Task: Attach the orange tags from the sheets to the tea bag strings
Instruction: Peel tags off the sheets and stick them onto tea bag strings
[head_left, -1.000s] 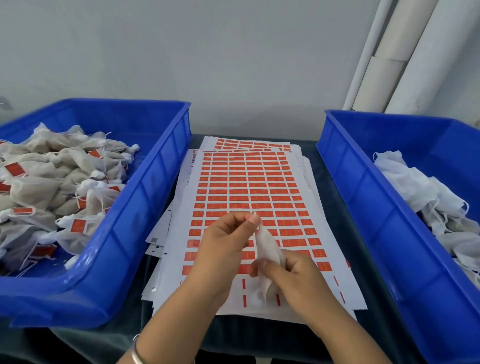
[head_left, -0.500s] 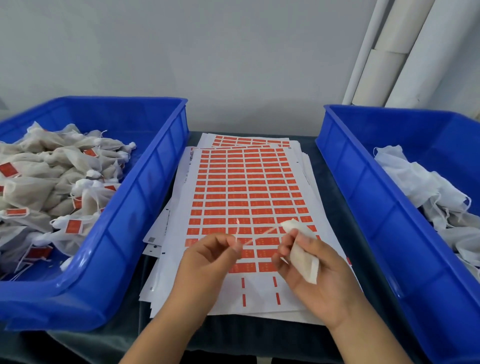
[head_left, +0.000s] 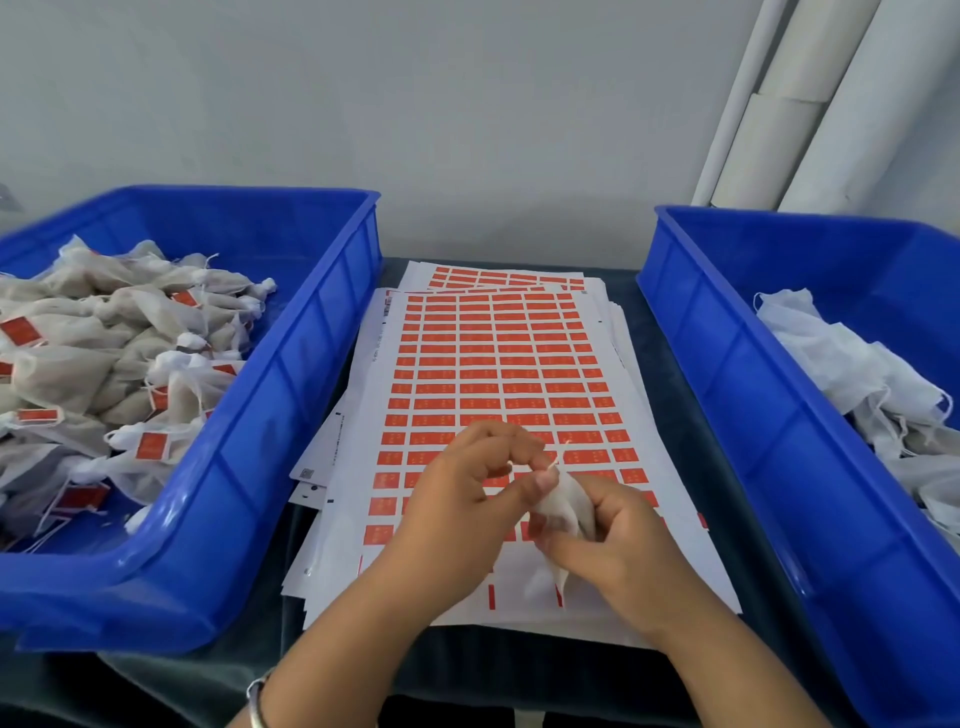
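Bins (head_left: 270, 415) flank the sheets (head_left: 498, 364) on the desk. Right hand (head_left: 618, 545) grips a tea bag (head_left: 566, 506) above them; left hand (head_left: 467, 499) pinches its string (head_left: 558, 457). Likely next: peeling an orange tag.

Bare forearms, no sleeves; a silver bangle (head_left: 255, 702) circles the left wrist.

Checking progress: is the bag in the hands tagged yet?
Not visibly: the bag, held by both hands, shows a bare string and no orange tag.
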